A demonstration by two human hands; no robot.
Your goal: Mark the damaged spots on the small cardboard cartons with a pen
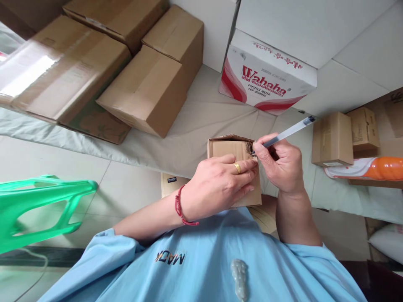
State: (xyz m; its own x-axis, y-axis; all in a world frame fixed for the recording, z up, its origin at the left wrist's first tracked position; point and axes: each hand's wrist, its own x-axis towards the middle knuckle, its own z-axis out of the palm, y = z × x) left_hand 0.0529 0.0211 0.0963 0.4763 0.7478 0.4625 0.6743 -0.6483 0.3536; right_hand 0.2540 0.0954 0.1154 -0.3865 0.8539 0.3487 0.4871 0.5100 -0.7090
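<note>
A small brown cardboard box (225, 149) is in front of my chest, with dark scribbled ink marks near its upper right corner. My left hand (222, 180), with a gold ring and a red bracelet, lies flat across the box with its fingers stretched out. Pinched in my right hand (280, 161) is a pen (286, 133) with a clear barrel and dark ink. The pen leans up to the right, its tip hidden by my fingers at the inked corner.
Large brown cartons (138, 84) stand at the back left on a cloth-covered surface (217, 98). Behind the box is a white and red Wahaha carton (267, 79). Small boxes (332, 138) and an orange bottle (384, 168) are to the right. A green plastic stool (40, 188) stands at left.
</note>
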